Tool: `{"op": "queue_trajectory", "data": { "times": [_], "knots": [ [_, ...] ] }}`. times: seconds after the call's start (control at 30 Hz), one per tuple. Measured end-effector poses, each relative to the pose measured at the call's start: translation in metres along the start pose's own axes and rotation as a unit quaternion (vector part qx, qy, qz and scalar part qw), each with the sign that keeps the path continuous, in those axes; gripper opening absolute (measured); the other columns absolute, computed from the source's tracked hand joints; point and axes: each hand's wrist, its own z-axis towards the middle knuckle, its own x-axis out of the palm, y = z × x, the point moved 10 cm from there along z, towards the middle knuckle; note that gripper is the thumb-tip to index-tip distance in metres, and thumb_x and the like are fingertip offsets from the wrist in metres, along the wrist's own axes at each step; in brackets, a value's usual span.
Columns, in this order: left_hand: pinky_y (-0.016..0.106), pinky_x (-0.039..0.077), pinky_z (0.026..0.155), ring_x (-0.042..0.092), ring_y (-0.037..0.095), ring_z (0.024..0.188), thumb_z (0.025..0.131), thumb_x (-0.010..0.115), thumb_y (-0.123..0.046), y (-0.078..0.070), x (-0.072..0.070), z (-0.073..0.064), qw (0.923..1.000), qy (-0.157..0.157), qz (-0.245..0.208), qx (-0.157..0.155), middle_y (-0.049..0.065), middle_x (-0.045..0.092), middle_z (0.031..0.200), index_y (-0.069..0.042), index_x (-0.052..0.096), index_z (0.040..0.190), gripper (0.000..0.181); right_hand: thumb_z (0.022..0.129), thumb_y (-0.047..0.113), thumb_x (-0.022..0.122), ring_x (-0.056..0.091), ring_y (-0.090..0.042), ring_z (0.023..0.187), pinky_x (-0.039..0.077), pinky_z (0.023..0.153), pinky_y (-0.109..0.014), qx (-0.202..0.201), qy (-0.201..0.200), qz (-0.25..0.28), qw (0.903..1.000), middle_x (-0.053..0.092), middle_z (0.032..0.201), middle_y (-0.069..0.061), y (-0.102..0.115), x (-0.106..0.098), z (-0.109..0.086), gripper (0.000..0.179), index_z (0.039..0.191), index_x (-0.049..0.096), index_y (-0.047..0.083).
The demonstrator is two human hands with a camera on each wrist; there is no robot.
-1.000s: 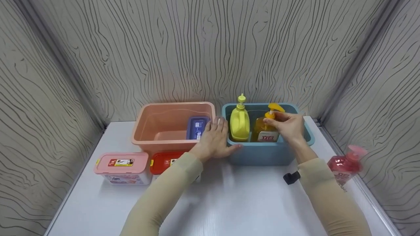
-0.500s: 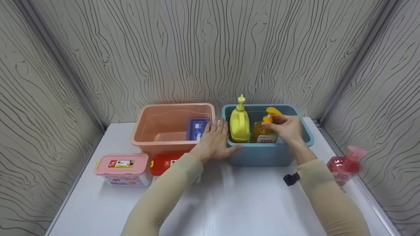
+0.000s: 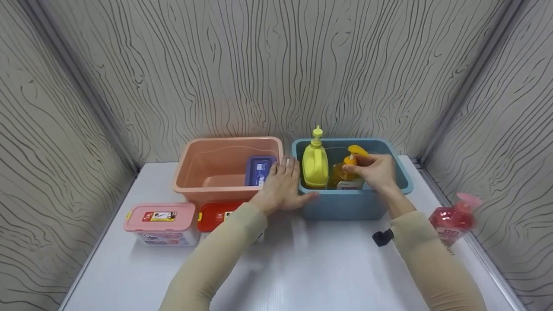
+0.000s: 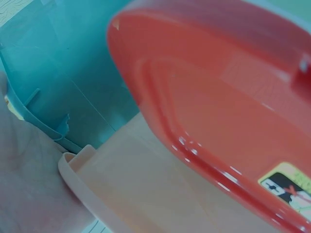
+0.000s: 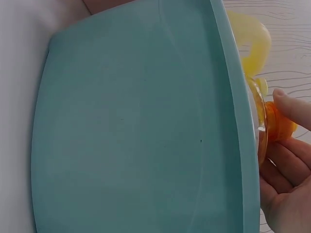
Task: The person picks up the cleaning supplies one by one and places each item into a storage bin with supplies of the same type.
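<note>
With thumb and fingers, my right hand grips the orange neck of an amber pump bottle, which sits low in the blue bin. In the right wrist view, the orange collar shows between thumb and fingers above the bin's rim. My left hand lies flat with straight fingers, touching the rims where the blue bin and the pink bin meet. A yellow pump bottle stands upright in the blue bin, left of the amber one.
A blue-lidded box is inside the pink bin. In front of that bin sit a pink-lidded tub and a red-lidded tub, partly hidden by the left sleeve. A red pump bottle stands at the table's right edge.
My right hand has lowered the amber pump bottle deeper into the blue bin and slightly left. The left hand has stayed in place.
</note>
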Motion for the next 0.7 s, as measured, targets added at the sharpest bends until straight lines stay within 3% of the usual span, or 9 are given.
{"op": "queue_trajectory", "data": {
  "times": [0.17, 0.37, 0.7],
  "knots": [
    [0.057, 0.014, 0.147, 0.011, 0.035, 0.180, 0.100, 0.031, -0.091, -0.0009, -0.0003, -0.0002, 1.0000, 0.000, 0.003, -0.002, 0.016, 0.014, 0.191, -0.003, 0.013, 0.180, 0.120, 0.094, 0.032, 0.094, 0.080, -0.005, 0.104, 0.064, 0.092, -0.013, 0.000, 0.008, 0.000, 1.0000, 0.084, 0.130, -0.019, 0.0012, 0.0008, -0.0003, 0.049, 0.131, 0.082, 0.002],
    [0.058, 0.013, 0.147, 0.010, 0.036, 0.180, 0.100, 0.031, -0.091, -0.0009, 0.0007, 0.0008, 1.0000, 0.001, -0.002, -0.004, 0.017, 0.013, 0.191, -0.003, 0.012, 0.180, 0.121, 0.094, 0.032, 0.094, 0.080, -0.006, 0.101, 0.063, 0.092, -0.014, -0.004, 0.011, -0.007, 0.9999, 0.086, 0.123, -0.014, 0.0025, 0.0006, -0.0001, 0.042, 0.123, 0.084, 0.003],
    [0.057, 0.012, 0.147, 0.007, 0.034, 0.180, 0.100, 0.032, -0.091, 0.0004, 0.0009, -0.0002, 1.0000, 0.002, -0.009, -0.004, 0.016, 0.011, 0.191, -0.004, 0.011, 0.180, 0.121, 0.095, 0.029, 0.093, 0.080, -0.006, 0.102, 0.063, 0.093, -0.014, -0.006, 0.019, -0.006, 0.9998, 0.086, 0.124, -0.014, 0.0016, 0.0014, 0.0003, 0.041, 0.124, 0.083, 0.002]
  ]
}}
